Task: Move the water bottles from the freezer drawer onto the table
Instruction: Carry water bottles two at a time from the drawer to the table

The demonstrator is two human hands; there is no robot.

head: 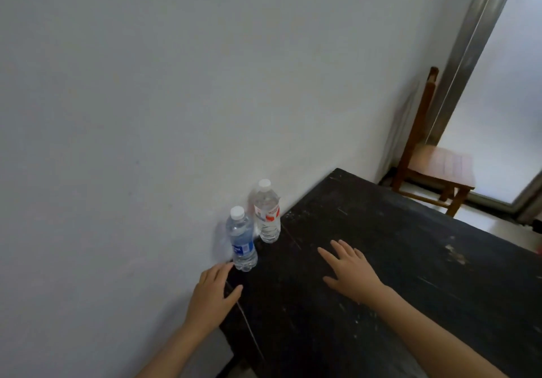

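Fingers loose, empty: L hand, R hand | clear bottles upright | scuffed table

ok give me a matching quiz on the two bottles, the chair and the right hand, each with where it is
1 blue-label bottle
2 red-label bottle
3 wooden chair
4 right hand

a beyond the far end of the table
b nearer bottle, by the left hand
c fingers spread, over the table
d farther bottle, by the wall

Pairs: 1-b, 2-d, 3-a, 4-c
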